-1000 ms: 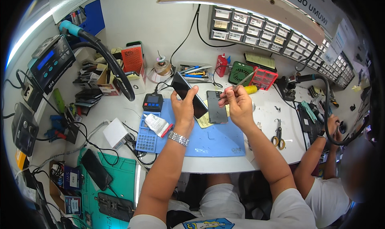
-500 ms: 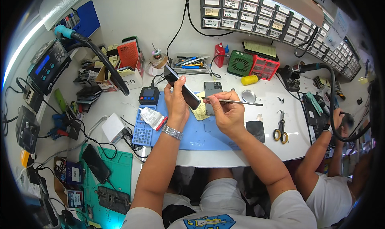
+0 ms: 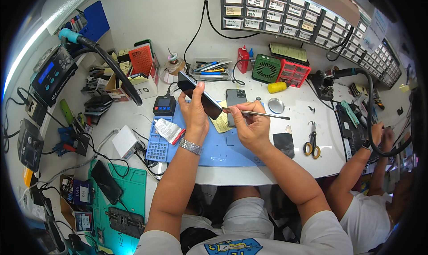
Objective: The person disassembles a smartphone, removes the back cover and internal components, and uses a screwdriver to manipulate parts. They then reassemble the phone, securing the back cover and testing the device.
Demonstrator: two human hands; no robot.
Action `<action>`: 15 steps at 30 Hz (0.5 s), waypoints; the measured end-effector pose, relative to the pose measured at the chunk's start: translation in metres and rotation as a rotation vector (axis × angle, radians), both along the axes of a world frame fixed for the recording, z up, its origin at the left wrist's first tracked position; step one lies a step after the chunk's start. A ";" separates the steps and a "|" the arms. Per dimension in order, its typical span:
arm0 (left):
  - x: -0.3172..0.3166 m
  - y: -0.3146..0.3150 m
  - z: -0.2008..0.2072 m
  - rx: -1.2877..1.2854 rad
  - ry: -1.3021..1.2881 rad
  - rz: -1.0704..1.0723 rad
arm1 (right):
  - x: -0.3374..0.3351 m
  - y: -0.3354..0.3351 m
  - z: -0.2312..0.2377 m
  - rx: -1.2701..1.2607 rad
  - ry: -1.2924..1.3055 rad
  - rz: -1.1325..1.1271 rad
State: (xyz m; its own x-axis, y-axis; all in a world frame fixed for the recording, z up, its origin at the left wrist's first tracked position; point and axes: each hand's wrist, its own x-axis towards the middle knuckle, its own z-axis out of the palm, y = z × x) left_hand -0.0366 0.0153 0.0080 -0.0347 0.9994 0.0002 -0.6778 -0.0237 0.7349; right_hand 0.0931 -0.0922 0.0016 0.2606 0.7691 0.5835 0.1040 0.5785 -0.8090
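Observation:
My left hand [image 3: 195, 114] grips a dark-screened smartphone [image 3: 207, 102], holding it tilted above the blue work mat [image 3: 214, 154]. Pinched in my right hand [image 3: 253, 126] is a slim metal pry tool [image 3: 270, 116], whose left tip meets or nearly meets the phone's lower right edge. Beneath my hands lie a yellow paper note [image 3: 220, 123] and a grey phone back cover [image 3: 236, 95], partly hidden by my right hand. Beside my left wrist a white tube with a red end [image 3: 169, 131] rests on the mat's gridded tray [image 3: 157, 152].
Scissors [image 3: 312, 141], a black square pad [image 3: 283, 145] and a round metal tin [image 3: 276, 105] lie to the right. A small black device [image 3: 164, 105] and white power adapter [image 3: 127, 141] stand left. Far right, another person's hands [image 3: 381, 134] work near the curved hose [image 3: 371, 107].
The pry tool's tip has come to the phone's lower edge. My hands have shifted only slightly, and the phone stays in my left hand. The other person's hands have moved a little.

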 end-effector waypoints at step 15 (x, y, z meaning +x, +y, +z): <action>0.003 -0.010 0.000 0.095 0.073 0.091 | 0.001 0.005 -0.008 0.171 -0.125 -0.125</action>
State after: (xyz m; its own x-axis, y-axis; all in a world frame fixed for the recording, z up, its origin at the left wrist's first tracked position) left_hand -0.0335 0.0056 0.0079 -0.1220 0.9875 0.1003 -0.6147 -0.1545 0.7735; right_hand 0.0946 -0.0872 -0.0069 0.2654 0.6223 0.7364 0.2762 0.6827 -0.6765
